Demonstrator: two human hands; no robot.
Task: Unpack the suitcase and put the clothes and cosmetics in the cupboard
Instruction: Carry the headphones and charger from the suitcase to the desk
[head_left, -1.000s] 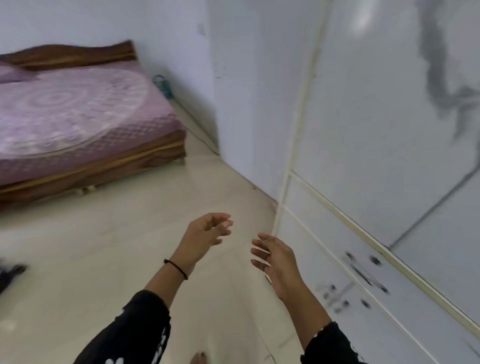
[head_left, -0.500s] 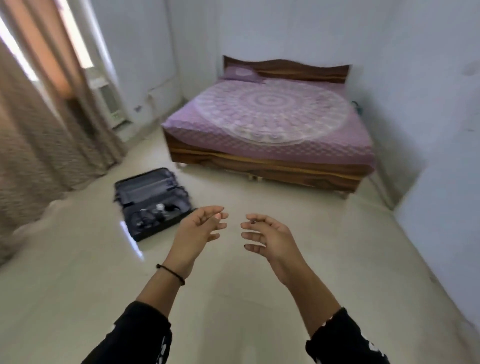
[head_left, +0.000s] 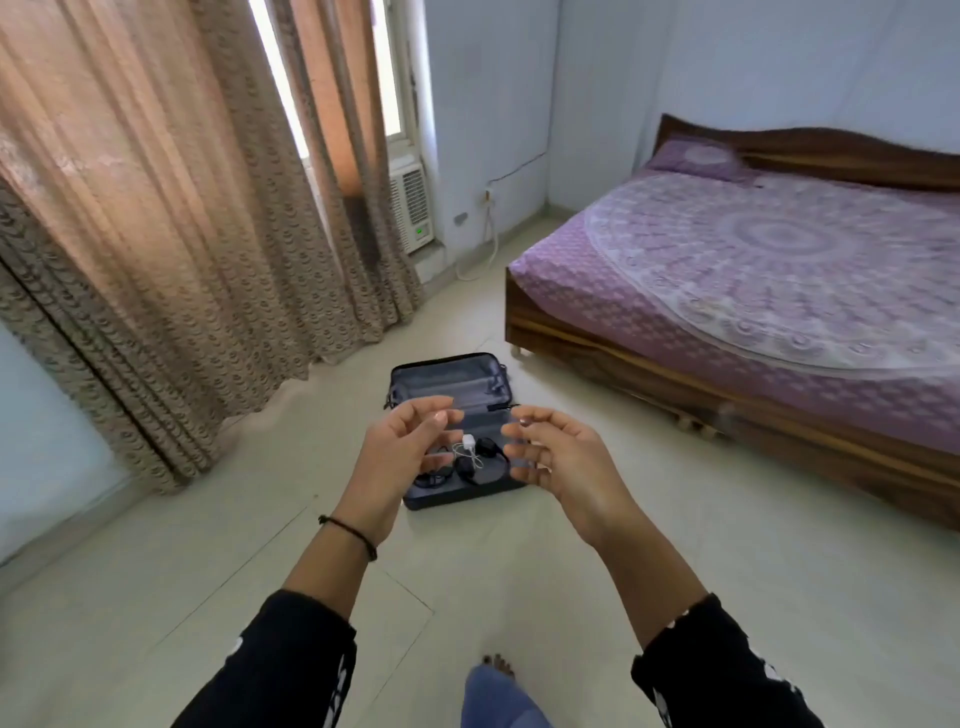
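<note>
The open suitcase (head_left: 447, 382) lies on the floor (head_left: 208, 571) at the centre of the frame, beyond the fingers and partly hidden by them. In its lower half sit a white charger (head_left: 469, 443) and dark cables (head_left: 480, 470). The left hand (head_left: 405, 452) and right hand (head_left: 558, 462) are raised side by side, palms facing, their fingers loosely curled and holding nothing. A bed (head_left: 753, 270) stands at right and curtains (head_left: 156, 208) hang at upper left.
</note>
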